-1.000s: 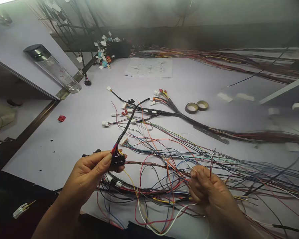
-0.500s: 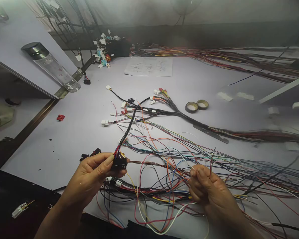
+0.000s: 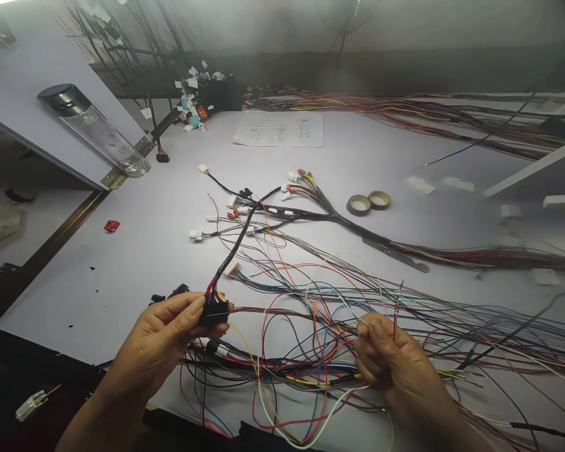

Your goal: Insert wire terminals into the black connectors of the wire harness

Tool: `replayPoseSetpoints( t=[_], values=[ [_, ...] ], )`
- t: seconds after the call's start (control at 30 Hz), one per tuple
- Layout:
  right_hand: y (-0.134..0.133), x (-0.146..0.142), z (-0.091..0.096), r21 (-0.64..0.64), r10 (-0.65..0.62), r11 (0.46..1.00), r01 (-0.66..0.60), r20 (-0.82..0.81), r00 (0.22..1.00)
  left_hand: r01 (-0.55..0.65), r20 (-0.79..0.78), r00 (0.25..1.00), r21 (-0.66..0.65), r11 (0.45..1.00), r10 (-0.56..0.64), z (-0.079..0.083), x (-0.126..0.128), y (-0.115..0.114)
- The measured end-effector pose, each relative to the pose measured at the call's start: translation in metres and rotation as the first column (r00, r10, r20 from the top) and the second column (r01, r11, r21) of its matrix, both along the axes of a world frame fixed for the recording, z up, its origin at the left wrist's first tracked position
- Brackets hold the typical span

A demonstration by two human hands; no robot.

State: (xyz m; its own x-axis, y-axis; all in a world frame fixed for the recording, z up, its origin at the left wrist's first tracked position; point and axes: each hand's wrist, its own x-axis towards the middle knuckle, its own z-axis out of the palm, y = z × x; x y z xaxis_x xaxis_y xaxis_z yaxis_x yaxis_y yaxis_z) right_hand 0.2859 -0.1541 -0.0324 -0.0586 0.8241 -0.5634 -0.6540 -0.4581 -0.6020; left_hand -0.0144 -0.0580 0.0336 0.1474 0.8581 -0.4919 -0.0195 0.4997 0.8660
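My left hand (image 3: 157, 345) is closed on a black connector (image 3: 215, 312), thumb on its near side. Several coloured wires run from this connector into a black-wrapped branch (image 3: 235, 248) of the wiring harness (image 3: 306, 215). To the right, my right hand (image 3: 395, 358) pinches a thin white wire (image 3: 343, 294) between thumb and fingertips. A dark red wire end (image 3: 398, 301) stands up beside the thumb; whether the fingers grip it too is unclear. Loose coloured wires lie under and between both hands, and a white connector (image 3: 231, 269) lies just beyond my left hand.
Two tape rolls (image 3: 359, 204) lie right of the harness. A printed sheet (image 3: 279, 129) and a long wire bundle (image 3: 358, 107) are at the back. A glass bottle (image 3: 96, 132) lies at left, near a small red connector (image 3: 112, 225). A white bar (image 3: 537, 166) juts in from the right.
My left hand has moved slightly left with the black connector, drawing the branch along. The white connector beyond it shows more fully. My right hand is nearly still; the whole view has shifted a little.
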Motion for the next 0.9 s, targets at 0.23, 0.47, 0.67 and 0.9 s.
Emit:
replayPoseSetpoints(
  t=[0.23, 0.47, 0.67, 0.9],
  values=[
    [0.000, 0.000, -0.002, -0.013, 0.003, 1.000, -0.003, 0.008, 1.000, 0.013, 0.001, 1.000, -0.007, 1.000, -0.013, -0.001, -0.001, 0.000],
    [-0.001, 0.000, -0.003, 0.006, 0.005, 1.000, -0.005, 0.016, 1.000, -0.005, -0.027, 1.000, -0.017, 1.000, 0.005, -0.001, -0.001, -0.001],
    [0.002, -0.002, 0.001, 0.011, 0.001, 1.000, -0.002, 0.021, 1.000, -0.053, -0.130, 0.990, 0.060, 0.997, 0.061, -0.001, -0.008, 0.007],
    [0.001, -0.002, 0.000, 0.046, 0.020, 0.999, -0.021, 0.021, 1.000, 0.027, -0.649, 0.723, 0.371, 0.928, 0.238, -0.029, -0.070, 0.052]
  ],
)
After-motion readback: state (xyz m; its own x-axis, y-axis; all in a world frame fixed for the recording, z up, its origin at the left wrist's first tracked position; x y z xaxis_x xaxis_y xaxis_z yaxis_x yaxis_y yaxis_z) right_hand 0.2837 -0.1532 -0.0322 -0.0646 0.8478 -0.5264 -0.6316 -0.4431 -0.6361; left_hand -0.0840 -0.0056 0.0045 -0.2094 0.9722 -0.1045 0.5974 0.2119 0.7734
